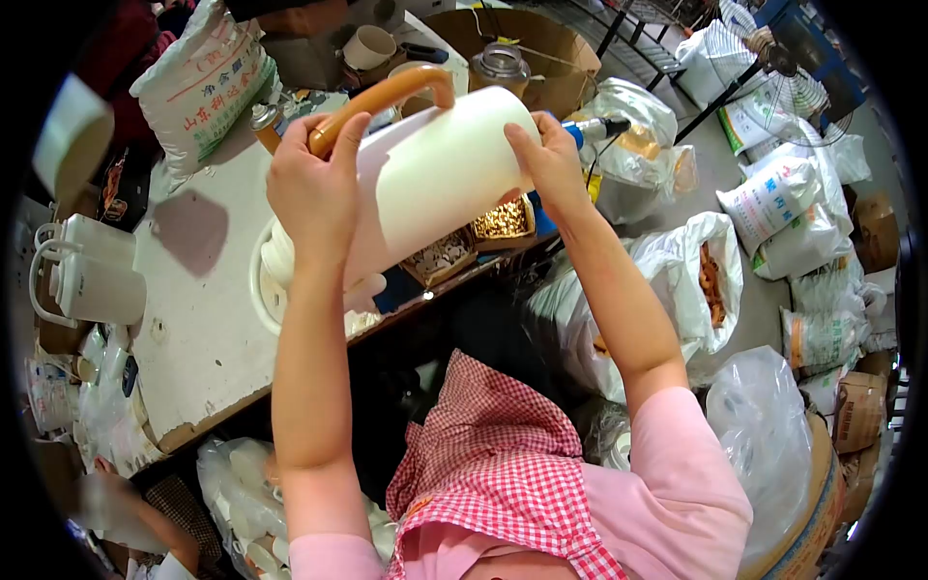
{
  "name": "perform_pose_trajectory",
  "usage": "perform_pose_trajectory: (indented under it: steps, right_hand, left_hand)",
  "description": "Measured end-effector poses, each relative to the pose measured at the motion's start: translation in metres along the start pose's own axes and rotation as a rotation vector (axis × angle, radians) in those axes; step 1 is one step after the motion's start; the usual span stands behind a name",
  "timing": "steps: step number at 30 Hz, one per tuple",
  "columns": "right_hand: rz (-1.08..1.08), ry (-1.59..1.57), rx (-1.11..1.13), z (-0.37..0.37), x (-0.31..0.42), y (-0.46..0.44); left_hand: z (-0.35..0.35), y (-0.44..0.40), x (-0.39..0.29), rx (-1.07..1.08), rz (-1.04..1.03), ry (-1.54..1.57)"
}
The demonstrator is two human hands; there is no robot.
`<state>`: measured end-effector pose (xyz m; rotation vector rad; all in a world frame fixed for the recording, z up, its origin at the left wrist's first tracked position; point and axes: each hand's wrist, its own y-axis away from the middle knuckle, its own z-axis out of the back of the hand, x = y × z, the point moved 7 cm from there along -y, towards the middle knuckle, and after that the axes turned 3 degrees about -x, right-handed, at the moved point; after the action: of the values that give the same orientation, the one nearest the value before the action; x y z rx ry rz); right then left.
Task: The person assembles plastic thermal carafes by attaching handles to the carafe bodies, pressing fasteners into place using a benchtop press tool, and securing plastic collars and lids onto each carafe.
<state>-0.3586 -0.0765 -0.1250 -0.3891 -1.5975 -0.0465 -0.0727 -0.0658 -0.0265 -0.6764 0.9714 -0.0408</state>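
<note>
A white jug (pixel 435 174) with an orange-brown handle (pixel 387 97) lies tilted on its side in the air above the table's front edge, between both hands. My left hand (pixel 314 188) closes on it where the lower end of the handle meets the body. At the other end, my right hand (pixel 554 164) grips the rim, thumb on the outer wall. Behind the right hand, a blue powered screwdriver (pixel 594 129) points right. Below the jug, a box of small gold-coloured screws (pixel 505 220) sits beside a tray of small metal parts (pixel 440 259).
A printed white sack (pixel 208 92) stands on the white tabletop (pixel 203 338), with white jugs (pixel 106 275) at its left edge. Right of me are an open bag of orange-brown parts (pixel 713 285), stacked sacks (pixel 773 203) and a fan (pixel 773 63). Another person's arm (pixel 164 522) shows lower left.
</note>
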Motion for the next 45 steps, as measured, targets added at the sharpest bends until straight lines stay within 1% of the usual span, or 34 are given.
perform_pose_trajectory:
  steps: [1,2,3,4,5,7,8,9,10,11,12,13,16,18,19,20,21,22,23,25,27,28,29,30,31,32,33,34,35,36,37,39,40,45]
  right_hand:
    - [-0.02,-0.006,-0.005,0.003,0.0,0.0]
    - [0.068,0.01,-0.042,0.009,0.007,0.001]
    - [0.153,0.028,-0.079,0.015,0.01,0.005]
    - [0.337,0.089,-0.216,0.027,0.02,0.008]
    - [0.339,0.084,-0.222,0.038,0.019,0.014]
    - [0.112,0.119,-0.166,0.067,0.001,0.032]
    - [0.073,0.168,-0.091,0.069,-0.012,0.042]
    - [0.065,0.162,-0.098,0.071,-0.019,0.052]
    - [0.09,0.374,0.033,0.061,-0.024,0.061]
    - [0.114,0.583,0.167,0.049,-0.029,0.068]
    - [0.114,0.597,0.215,0.038,-0.034,0.068]
    - [0.114,0.587,0.219,0.028,-0.04,0.064]
    - [0.268,0.941,0.2,0.0,-0.066,0.047]
    - [0.191,1.291,0.257,-0.013,-0.074,0.041]
    - [0.156,1.38,0.278,-0.016,-0.089,0.037]
    - [0.153,1.321,0.205,-0.014,-0.088,0.043]
    - [0.192,1.241,0.167,-0.016,-0.086,0.043]
    - [0.142,1.221,0.182,-0.012,-0.095,0.039]
    - [0.158,1.183,0.181,-0.011,-0.082,0.04]
    - [0.157,1.166,0.19,-0.01,-0.075,0.04]
    - [0.222,1.065,0.175,-0.007,-0.068,0.04]
    - [0.247,0.969,0.165,-0.007,-0.057,0.042]
    - [0.261,0.881,0.161,-0.007,-0.042,0.049]
    - [0.23,0.786,0.153,-0.008,-0.03,0.055]
    - [0.183,0.704,0.147,-0.012,-0.018,0.06]
    - [0.115,0.485,0.138,-0.022,-0.007,0.064]
    - [0.153,0.453,0.139,-0.037,0.01,0.064]
    - [0.128,0.284,0.145,-0.058,0.026,0.063]
    - [0.091,0.116,0.228,-0.082,0.034,0.056]
    - [0.085,0.055,0.251,-0.104,0.04,0.05]
    - [0.153,0.012,0.295,-0.127,0.05,0.043]
    - [0.156,0.07,0.343,-0.161,0.052,0.033]
    - [0.145,0.032,0.385,-0.172,0.047,0.03]
    - [0.064,-0.036,0.537,-0.192,0.029,0.034]
  left_hand:
    - [0.0,-0.001,0.001,-0.015,-0.029,-0.108]
    - [-0.002,-0.007,0.009,0.017,-0.082,-0.056]
    - [-0.006,-0.014,0.021,0.084,-0.029,0.088]
    - [-0.006,-0.019,0.029,0.116,0.017,0.118]
    - [-0.006,-0.025,0.032,0.139,0.053,0.156]
    - [0.028,-0.039,0.04,0.081,0.222,0.177]
    - [0.048,-0.042,0.037,0.093,0.262,0.096]
    - [0.07,-0.039,0.039,0.102,0.303,0.016]
    - [0.098,-0.04,0.058,0.12,0.209,-0.002]
    - [0.127,-0.032,0.071,0.086,0.233,-0.004]
    - [0.156,-0.025,0.083,0.051,0.258,-0.005]
    - [0.189,-0.009,0.091,-0.046,0.4,0.01]
    - [0.268,0.039,0.112,-0.13,0.41,-0.044]
    - [0.298,0.076,0.111,-0.233,0.475,-0.035]
    - [0.31,0.095,0.113,-0.313,0.496,-0.005]
    - [0.311,0.115,0.118,-0.309,0.562,0.092]
    - [0.311,0.129,0.132,-0.318,0.546,0.126]
    - [0.304,0.14,0.139,-0.319,0.545,0.121]
    - [0.301,0.145,0.128,-0.31,0.583,0.16]
    - [0.288,0.154,0.138,-0.288,0.64,0.221]
    - [0.281,0.153,0.13,-0.261,0.646,0.176]
    - [0.28,0.153,0.139,-0.262,0.65,0.19]
    - [0.28,0.153,0.145,-0.25,0.58,0.134]
    - [0.28,0.158,0.151,-0.233,0.521,0.077]
    - [0.279,0.163,0.154,-0.213,0.567,0.085]
    - [0.282,0.162,0.153,-0.233,0.534,0.06]
    - [0.282,0.161,0.15,-0.242,0.502,0.038]
    - [0.281,0.162,0.149,-0.221,0.478,0.024]
    - [0.281,0.161,0.149,-0.205,0.444,0.012]
    - [0.279,0.161,0.147,-0.166,0.415,-0.001]
    - [0.275,0.163,0.141,-0.147,0.441,0.006]
    - [0.273,0.161,0.129,-0.131,0.513,0.04]
    - [0.273,0.162,0.128,-0.131,0.497,0.042]
    - [0.279,0.171,0.135,-0.146,0.483,0.059]
